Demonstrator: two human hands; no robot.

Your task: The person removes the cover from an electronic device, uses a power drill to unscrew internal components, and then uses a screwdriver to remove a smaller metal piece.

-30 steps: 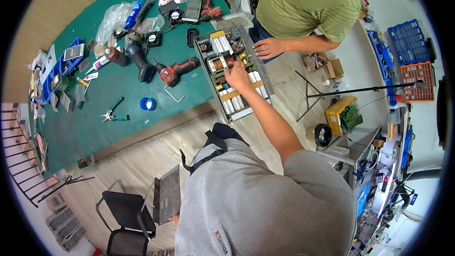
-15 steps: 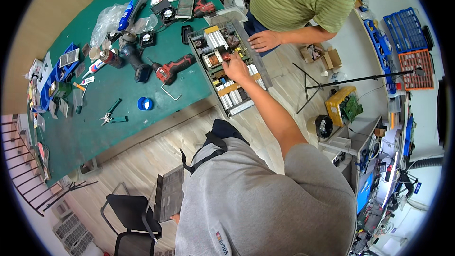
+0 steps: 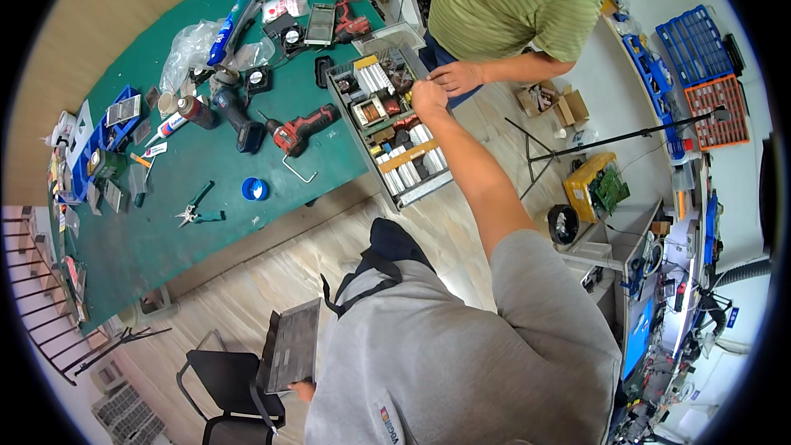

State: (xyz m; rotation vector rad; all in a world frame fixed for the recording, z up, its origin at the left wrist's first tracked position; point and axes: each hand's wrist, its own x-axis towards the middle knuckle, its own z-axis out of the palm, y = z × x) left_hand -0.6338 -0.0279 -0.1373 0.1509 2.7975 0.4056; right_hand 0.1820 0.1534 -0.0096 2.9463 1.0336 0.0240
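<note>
My left hand (image 3: 304, 390), low in view beside my waist, grips the edge of a flat dark grey metal panel (image 3: 295, 344); most of its fingers are behind it. My right hand (image 3: 429, 99) is at the far right edge of an open metal case (image 3: 420, 191), its fingers curled at the rim and partly hidden. Inside the case are a copper-wound coil (image 3: 370, 110), white finned blocks (image 3: 404, 171) and an orange-brown strip. A co-worker's hand (image 3: 458, 78) lies right beside mine.
Green table (image 3: 156, 231) holds a red-black drill (image 3: 301, 125), blue-black power tool (image 3: 239, 124), hex key (image 3: 298, 171), pliers (image 3: 196, 208) and blue cap (image 3: 255, 189). A black chair (image 3: 227, 383) stands lower left, a tripod (image 3: 531, 156) at right. A person in a green shirt (image 3: 511, 12) stands beyond the case.
My right hand has moved from the coil inside the case to its far right edge, close to the co-worker's hand. My left hand still holds the panel.
</note>
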